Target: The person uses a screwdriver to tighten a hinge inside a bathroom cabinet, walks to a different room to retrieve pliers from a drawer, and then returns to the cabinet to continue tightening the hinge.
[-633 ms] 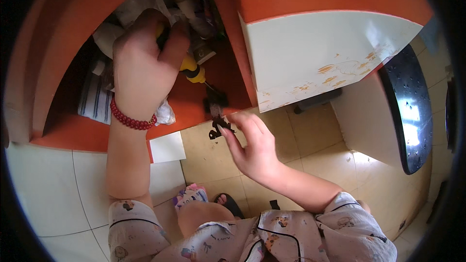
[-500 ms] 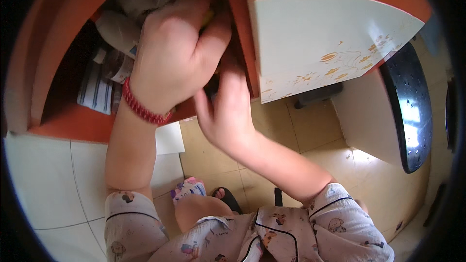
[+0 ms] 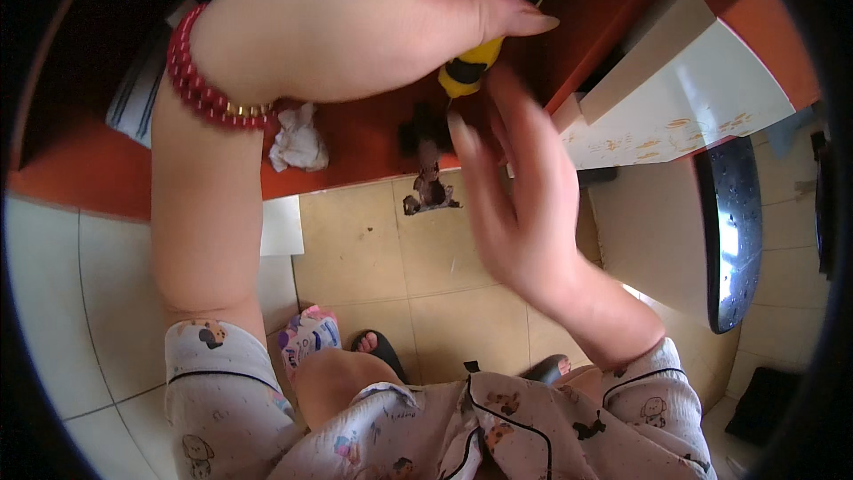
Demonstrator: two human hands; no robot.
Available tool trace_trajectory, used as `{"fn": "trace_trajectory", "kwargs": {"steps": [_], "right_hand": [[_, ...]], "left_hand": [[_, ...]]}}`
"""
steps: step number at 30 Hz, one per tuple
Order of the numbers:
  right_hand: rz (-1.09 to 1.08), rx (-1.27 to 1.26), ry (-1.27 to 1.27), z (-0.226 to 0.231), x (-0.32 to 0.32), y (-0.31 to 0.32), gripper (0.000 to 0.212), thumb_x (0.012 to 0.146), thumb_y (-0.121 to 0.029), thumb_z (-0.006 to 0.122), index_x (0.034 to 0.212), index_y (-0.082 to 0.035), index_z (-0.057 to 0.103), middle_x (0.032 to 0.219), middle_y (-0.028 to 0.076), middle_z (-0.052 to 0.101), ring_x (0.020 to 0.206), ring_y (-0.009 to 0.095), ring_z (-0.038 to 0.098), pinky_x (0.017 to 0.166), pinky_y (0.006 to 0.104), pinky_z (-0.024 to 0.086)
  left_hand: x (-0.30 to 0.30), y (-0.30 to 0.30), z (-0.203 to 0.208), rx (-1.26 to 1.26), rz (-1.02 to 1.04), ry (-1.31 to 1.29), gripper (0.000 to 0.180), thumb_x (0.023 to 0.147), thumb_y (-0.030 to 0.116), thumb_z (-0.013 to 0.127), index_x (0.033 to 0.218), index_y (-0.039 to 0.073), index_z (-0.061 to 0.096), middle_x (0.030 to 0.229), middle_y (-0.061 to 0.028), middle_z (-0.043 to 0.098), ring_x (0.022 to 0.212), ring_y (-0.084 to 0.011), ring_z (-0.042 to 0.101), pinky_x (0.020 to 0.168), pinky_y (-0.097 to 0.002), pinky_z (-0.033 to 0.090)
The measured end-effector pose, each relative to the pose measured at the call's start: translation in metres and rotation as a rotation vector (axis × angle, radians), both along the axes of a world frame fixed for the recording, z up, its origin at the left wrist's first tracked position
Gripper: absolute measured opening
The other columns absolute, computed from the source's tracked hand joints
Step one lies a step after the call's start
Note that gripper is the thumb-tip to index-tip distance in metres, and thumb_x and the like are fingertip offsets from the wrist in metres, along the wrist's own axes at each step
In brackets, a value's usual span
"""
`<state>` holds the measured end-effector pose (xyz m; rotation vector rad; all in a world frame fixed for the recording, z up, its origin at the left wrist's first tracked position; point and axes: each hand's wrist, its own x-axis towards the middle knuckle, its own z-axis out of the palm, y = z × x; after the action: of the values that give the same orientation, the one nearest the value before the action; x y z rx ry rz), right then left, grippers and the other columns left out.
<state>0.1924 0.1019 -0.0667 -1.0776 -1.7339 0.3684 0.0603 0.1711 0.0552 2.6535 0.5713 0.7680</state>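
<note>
Grasps with the left hand [image 3: 369,27], top centre, a yellow-and-black screwdriver [image 3: 469,67]. Holds the right hand [image 3: 524,191] loosely spread, right of centre, just beside the screwdriver; cannot tell whether touching it. Shows beyond, mid-frame, a dark metal hinge [image 3: 434,189] at the red cabinet's [image 3: 80,188] edge, right of crumpled white tissue [image 3: 300,140].

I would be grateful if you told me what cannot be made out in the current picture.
In the head view:
Screwdriver: the handle's end, cut off by the top edge; the tip, lost near the right hand.
Right hand: fine detail of its fingers, blurred.
Left hand: most fingers, behind the handle or past the top edge.
Cabinet: much of its inside, covered by the left hand.
Hinge: its upper part, lost in shadow.
</note>
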Motion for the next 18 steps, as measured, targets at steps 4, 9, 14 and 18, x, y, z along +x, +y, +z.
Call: {"fn": "trace_trajectory", "kwargs": {"steps": [4, 9, 14, 18], "right_hand": [[0.144, -0.204, 0.061, -0.038, 0.026, -0.048, 0.036, 0.072, 0.004, 0.057, 0.107, 0.003, 0.049, 0.098, 0.019, 0.056, 0.092, 0.032, 0.055, 0.078, 0.0352, 0.045], [0.182, -0.437, 0.352, -0.067, 0.002, -0.050, 0.018, 0.076, -0.003, 0.056, 0.094, 0.003, 0.057, 0.084, 0.016, 0.061, 0.073, 0.024, 0.062, 0.064, 0.0303, 0.050], [0.708, -0.850, 0.986, -0.033, -0.047, -0.039, 0.034, 0.089, -0.021, 0.045, 0.114, 0.002, 0.046, 0.101, 0.010, 0.057, 0.092, 0.014, 0.055, 0.082, 0.0257, 0.044], [1.022, -0.854, 1.873, -0.007, -0.074, -0.004, 0.045, 0.088, -0.032, 0.044, 0.125, -0.008, 0.033, 0.119, 0.005, 0.045, 0.111, 0.015, 0.043, 0.091, 0.0279, 0.036]], "left_hand": [[0.002, 0.005, -0.007, 0.068, 0.127, -0.052, 0.027, 0.072, 0.006, 0.062, 0.096, -0.005, 0.053, 0.082, -0.0137, 0.059, 0.073, -0.0170, 0.056, 0.065, -0.0260, 0.045], [0.032, -0.016, 0.004, 0.197, 0.423, 0.198, 0.026, 0.072, 0.009, 0.063, 0.093, -0.003, 0.055, 0.084, -0.0133, 0.060, 0.071, -0.0236, 0.057, 0.065, -0.0289, 0.045], [0.010, 0.002, -0.007, 0.247, 0.480, 0.234, 0.027, 0.082, 0.009, 0.049, 0.107, -0.001, 0.049, 0.095, -0.0063, 0.057, 0.084, -0.0106, 0.053, 0.071, -0.0231, 0.043], [0.024, -0.015, 0.024, -0.416, 0.501, 0.282, 0.031, 0.080, 0.009, 0.050, 0.108, -0.004, 0.047, 0.094, -0.0086, 0.056, 0.084, -0.0130, 0.053, 0.074, -0.0247, 0.042]]}}
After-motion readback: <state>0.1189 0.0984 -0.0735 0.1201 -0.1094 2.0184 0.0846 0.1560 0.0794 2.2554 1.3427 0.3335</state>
